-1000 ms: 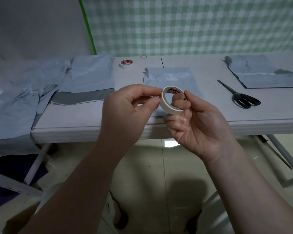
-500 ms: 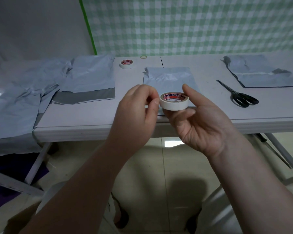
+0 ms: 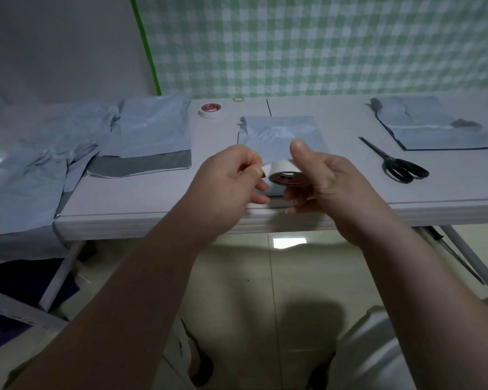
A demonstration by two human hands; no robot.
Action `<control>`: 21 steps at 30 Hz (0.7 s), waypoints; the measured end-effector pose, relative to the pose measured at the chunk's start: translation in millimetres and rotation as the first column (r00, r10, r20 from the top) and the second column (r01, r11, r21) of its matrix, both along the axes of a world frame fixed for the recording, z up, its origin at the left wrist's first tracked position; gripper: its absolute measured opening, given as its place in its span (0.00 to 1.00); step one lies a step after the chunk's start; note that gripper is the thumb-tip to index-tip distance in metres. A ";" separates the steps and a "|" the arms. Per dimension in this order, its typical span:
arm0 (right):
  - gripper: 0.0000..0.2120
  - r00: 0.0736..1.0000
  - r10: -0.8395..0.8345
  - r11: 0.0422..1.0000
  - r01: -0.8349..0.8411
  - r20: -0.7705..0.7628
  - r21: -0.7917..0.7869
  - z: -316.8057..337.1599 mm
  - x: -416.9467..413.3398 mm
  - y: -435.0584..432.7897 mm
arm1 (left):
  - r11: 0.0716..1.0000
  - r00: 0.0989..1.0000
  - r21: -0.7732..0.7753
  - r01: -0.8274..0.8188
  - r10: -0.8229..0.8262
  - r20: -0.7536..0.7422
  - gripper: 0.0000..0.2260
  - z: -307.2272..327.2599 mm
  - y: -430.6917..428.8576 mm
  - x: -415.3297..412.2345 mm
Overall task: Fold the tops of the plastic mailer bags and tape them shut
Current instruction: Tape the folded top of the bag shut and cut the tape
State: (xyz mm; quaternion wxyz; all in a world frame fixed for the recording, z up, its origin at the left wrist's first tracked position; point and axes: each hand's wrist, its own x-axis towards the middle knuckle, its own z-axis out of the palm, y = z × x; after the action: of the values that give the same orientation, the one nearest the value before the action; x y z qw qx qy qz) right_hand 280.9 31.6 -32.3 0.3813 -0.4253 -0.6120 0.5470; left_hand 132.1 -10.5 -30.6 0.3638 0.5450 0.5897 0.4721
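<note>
2 tape rolls, held roll and table roll, 1 scissors, 1 rubber band, 3 flat mailer bags, left bag, middle bag, right bag, 1 crumpled heap of uncountable bags

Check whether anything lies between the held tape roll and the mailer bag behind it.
Nothing visible does. The right hand holds the tape roll in front of the mailer bag; the scissors lie apart, to the right.
</note>
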 end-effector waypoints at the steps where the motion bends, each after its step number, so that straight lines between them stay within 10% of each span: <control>1: 0.28 0.999 -0.020 0.999 0.018 0.041 0.034 0.6 -0.5 1.6 | 1.000 1.000 -0.013 0.007 -0.007 0.023 0.10 1.3 0.6 0.3; 9: 0.36 0.999 -0.014 0.999 0.012 0.030 0.044 3.7 -4.1 8.8 | 0.998 0.971 -0.035 0.056 -0.046 0.236 0.07 3.7 12.0 -2.2; 21: 0.12 0.979 0.047 0.997 -0.059 -0.198 -0.053 27.1 -10.1 40.7 | 0.997 0.987 -0.068 -0.040 0.050 0.155 0.06 22.5 43.7 -31.9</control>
State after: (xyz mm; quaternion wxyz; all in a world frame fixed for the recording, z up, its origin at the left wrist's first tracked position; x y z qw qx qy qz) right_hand 270.8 72.3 -5.2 0.4127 -0.3638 -0.5661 0.6139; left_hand 100.2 33.1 -8.1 0.4158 0.4806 0.5864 0.5023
